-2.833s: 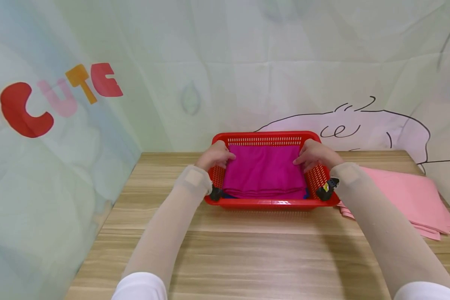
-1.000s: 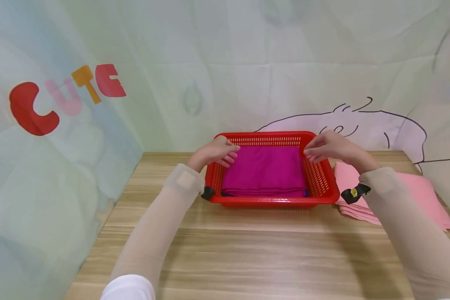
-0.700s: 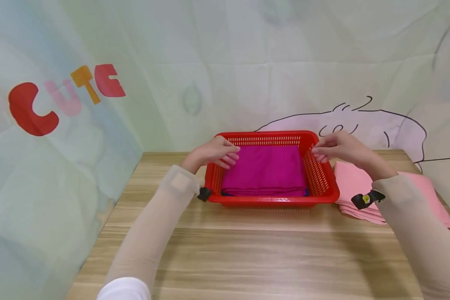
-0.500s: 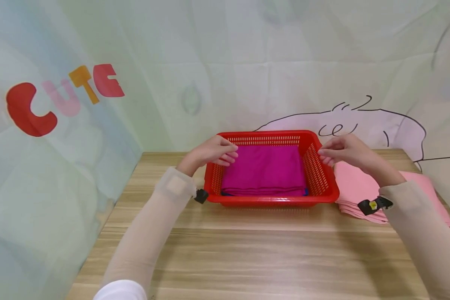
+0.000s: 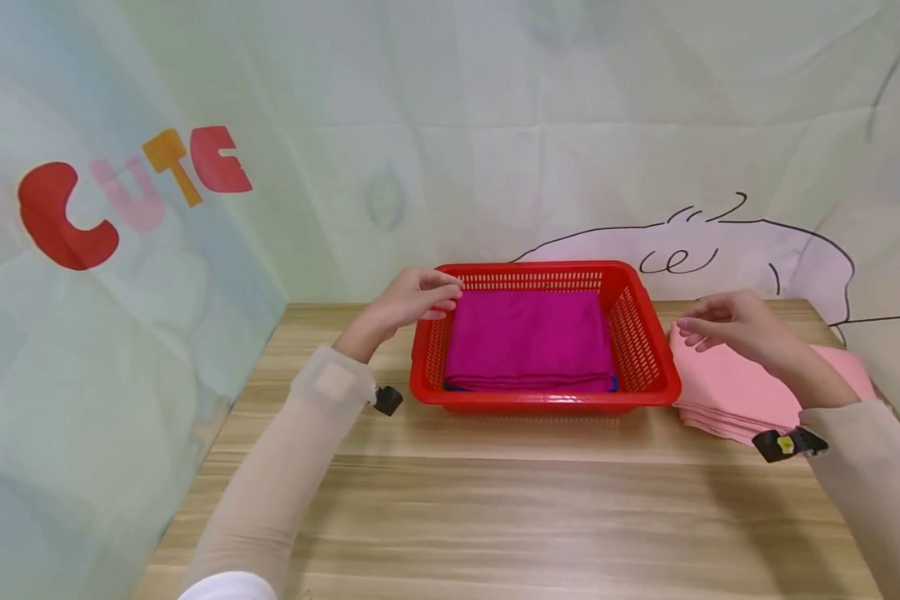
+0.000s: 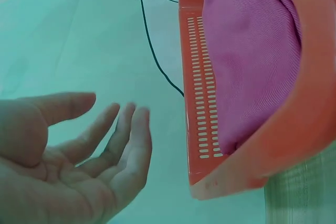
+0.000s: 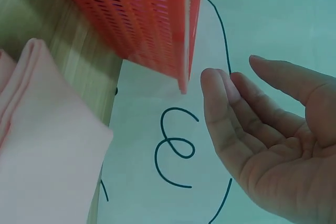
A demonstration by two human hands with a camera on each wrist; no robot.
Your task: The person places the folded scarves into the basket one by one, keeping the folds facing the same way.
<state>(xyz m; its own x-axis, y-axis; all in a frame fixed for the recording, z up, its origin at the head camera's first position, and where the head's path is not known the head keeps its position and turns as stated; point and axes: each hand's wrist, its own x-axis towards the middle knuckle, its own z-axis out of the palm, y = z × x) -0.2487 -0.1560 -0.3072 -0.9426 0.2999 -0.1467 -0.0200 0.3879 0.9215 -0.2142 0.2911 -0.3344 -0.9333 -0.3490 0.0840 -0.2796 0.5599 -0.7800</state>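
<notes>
A folded magenta cloth [image 5: 528, 337] lies flat inside a red plastic basket [image 5: 562, 400], with a bit of blue fabric showing beneath its front corners. My left hand [image 5: 405, 304] hovers by the basket's left rim, fingers loosely bent and holding nothing. In the left wrist view that hand [image 6: 89, 166] is apart from the basket [image 6: 194, 93]. My right hand [image 5: 742, 329] is above a folded pink cloth [image 5: 742, 387] to the right of the basket. The right wrist view shows the hand [image 7: 268, 135] with its palm bare, apart from the pink cloth [image 7: 52, 145].
The wood-grain table [image 5: 495, 500] carries the basket near its back edge. Behind it hangs a printed fabric backdrop [image 5: 390, 125] with the word CUTE at left. The pink cloth stack sits close against the basket's right side.
Earlier both hands were inside the basket at the magenta cloth's sides. They have since let go and drawn apart, the right moving over the pink cloth, the left to the basket's left rim.
</notes>
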